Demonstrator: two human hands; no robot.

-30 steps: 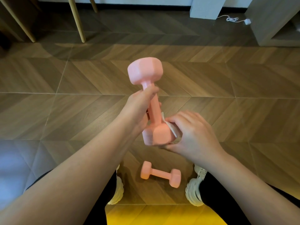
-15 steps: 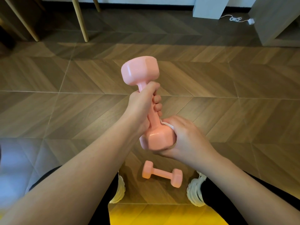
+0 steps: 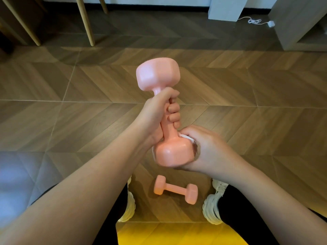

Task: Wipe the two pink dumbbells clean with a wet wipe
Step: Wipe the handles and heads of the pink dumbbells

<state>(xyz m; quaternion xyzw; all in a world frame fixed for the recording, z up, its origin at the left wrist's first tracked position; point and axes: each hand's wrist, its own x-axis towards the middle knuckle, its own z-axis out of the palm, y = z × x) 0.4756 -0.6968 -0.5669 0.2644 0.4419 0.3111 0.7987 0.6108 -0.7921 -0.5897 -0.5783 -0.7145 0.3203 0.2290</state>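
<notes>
Pink dumbbell [image 3: 167,129] gripped upright, lower head being wiped
Head view: left hand [image 3: 159,110] clamps the handle to steady it while right hand [image 3: 207,149] curls round the lower head, pressing the wet wipe [image 3: 185,137] against it; second dumbbell [image 3: 175,190] lies between the shoes [image 3: 212,207]

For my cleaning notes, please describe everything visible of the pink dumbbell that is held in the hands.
The held dumbbell is pale pink, smooth, slightly glossy, with two faceted heads joined by a round handle. It stands nearly upright in the air. The left hand grips the handle; the right hand cups the lower head, pressing a white wet wipe against it.
</notes>
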